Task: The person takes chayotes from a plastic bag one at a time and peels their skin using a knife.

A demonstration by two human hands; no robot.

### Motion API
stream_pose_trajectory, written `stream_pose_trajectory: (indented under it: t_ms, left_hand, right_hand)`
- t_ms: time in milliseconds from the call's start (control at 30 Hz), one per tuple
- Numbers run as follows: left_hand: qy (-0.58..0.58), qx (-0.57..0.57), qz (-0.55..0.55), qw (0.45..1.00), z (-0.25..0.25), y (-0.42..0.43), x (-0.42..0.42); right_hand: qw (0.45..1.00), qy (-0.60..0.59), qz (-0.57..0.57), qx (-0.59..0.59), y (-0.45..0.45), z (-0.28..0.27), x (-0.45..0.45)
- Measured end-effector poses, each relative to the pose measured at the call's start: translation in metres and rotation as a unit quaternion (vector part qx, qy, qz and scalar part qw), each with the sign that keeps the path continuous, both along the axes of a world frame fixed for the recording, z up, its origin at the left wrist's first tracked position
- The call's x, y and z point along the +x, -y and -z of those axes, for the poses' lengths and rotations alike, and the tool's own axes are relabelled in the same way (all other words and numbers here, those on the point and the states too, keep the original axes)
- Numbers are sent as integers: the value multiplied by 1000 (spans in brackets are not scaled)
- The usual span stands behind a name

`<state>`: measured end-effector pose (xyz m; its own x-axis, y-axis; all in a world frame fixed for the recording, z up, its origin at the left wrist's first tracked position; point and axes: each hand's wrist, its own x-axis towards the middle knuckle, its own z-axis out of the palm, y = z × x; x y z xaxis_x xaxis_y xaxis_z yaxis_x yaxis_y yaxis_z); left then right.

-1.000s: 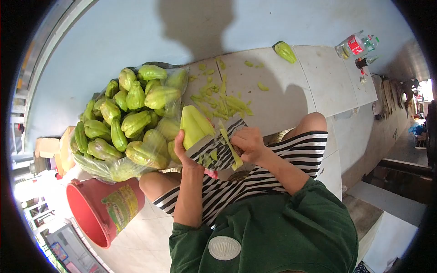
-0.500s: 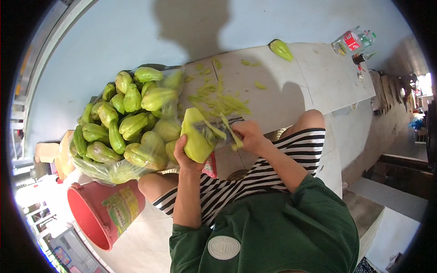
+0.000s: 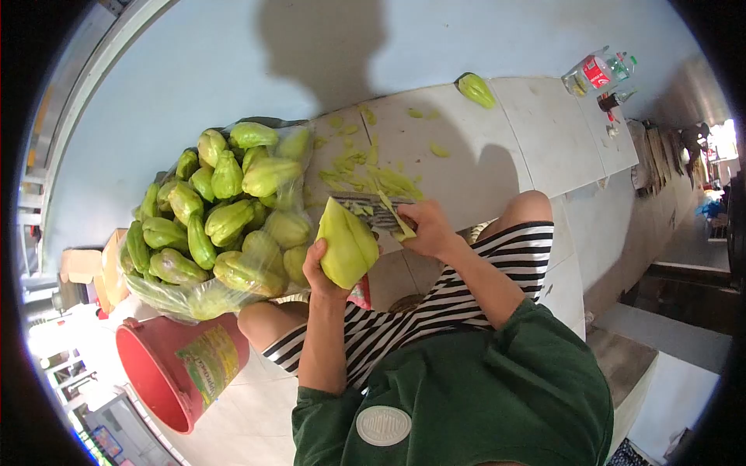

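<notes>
My left hand (image 3: 321, 270) is wrapped round a pale green peeled chayote (image 3: 347, 247), held upright above my lap. In my right hand (image 3: 426, 226) is the handle of a wide cleaver (image 3: 364, 208); its blade lies behind and beside the top of the chayote, with strips of peel on it. A long peel strip (image 3: 398, 218) hangs by my right fingers. More green peelings (image 3: 381, 180) are scattered on the tiled ledge (image 3: 466, 132) beyond the blade. Left of my left hand, a clear plastic bag (image 3: 186, 299) holds several unpeeled chayotes (image 3: 230, 219).
A red bucket (image 3: 151, 373) stands at the lower left, below the bag. One chayote (image 3: 475, 91) lies on the ledge by the wall. Plastic bottles (image 3: 597, 72) and a dark bottle (image 3: 611, 100) are at the ledge's right end. A cardboard box (image 3: 111, 272) is at left.
The cleaver has moved from in front of the chayote to behind its upper side. The chayote is turned and shows more of its pale face.
</notes>
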<state>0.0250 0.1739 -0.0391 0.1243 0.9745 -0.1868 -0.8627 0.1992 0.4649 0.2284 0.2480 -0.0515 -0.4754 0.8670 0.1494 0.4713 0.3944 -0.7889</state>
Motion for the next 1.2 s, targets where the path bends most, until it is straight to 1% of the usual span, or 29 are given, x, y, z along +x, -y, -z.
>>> stream_pose_trajectory:
  t_ms: [67, 133, 167, 233, 267, 300, 333, 367, 400, 433, 467, 500, 567, 600, 633, 700, 933, 1000, 1033, 1067, 1100, 1167, 1200]
  left_hand:
    - [12, -15, -15, 1000, -6, 0, 1]
    - [84, -2, -49, 995, -14, -5, 2]
    - [84, -6, -49, 995, -9, 0, 0]
    - [68, -77, -55, 993, 18, 0, -6]
    - [75, -84, -53, 992, 31, 4, -7]
    - [72, -86, -58, 992, 28, 6, -7]
    - [54, -103, -82, 990, 26, 6, -5]
    - [35, -121, -104, 987, 24, 6, -3]
    - [27, -131, -113, 985, 7, 3, 3]
    - [27, -132, -112, 985, 10, 1, 2]
    - [25, -98, -100, 990, 15, -2, -1]
    - [24, -64, -89, 994, 15, -5, -2]
    - [47, -58, -88, 993, 16, -6, 2]
    - [80, -54, -79, 992, 9, -6, 5]
    - [114, -52, -70, 990, 2, -5, 7]
    - [102, -53, -69, 991, -2, -4, 7]
    - [114, -52, -81, 989, 10, -4, 3]
    - [120, -46, -74, 989, 9, -4, 3]
    - [92, -96, -105, 986, 6, -3, 4]
    - [64, -145, -135, 978, 2, -2, 6]
    - [66, -144, -132, 979, 0, -2, 7]
    - [38, -155, -139, 977, -4, -2, 6]
    - [64, -138, -127, 980, -2, -2, 5]
  right_hand:
    - [999, -23, -12, -21, 3, -8, -2]
    - [990, -53, 61, -115, 5, -7, -4]
    - [990, -53, 61, -119, 11, -4, -2]
    - [986, -36, 93, -133, 5, 0, 0]
    - [987, -37, 85, -131, 3, 1, 2]
    - [999, -27, 35, -12, 5, 2, 4]
    - [994, -17, -12, 106, 8, 4, 5]
    - [995, -20, -9, 102, 14, 6, 5]
    - [986, 14, -28, 161, 20, 4, 4]
    - [972, 49, -48, 223, 23, 1, 3]
    - [967, 47, -70, 239, 26, -1, 3]
    - [967, 48, -70, 240, 29, -4, 1]
    - [959, 40, -82, 268, 33, -9, -6]
    - [953, 41, -75, 291, 34, -10, -8]
    - [954, 41, -75, 288, 35, -9, -12]
    - [943, 4, -74, 326, 35, -9, -17]
    - [948, 5, -91, 305, 37, -12, -19]
    - [951, 55, -93, 288, 38, -8, -15]
    - [952, 55, -93, 288, 35, -1, -13]
    - [961, 72, -72, 256, 31, 8, -11]
    - [969, 91, -50, 225, 27, 9, -9]
    - [971, 78, -45, 221, 26, 7, -6]
    - [974, 63, -42, 214, 26, 3, -6]
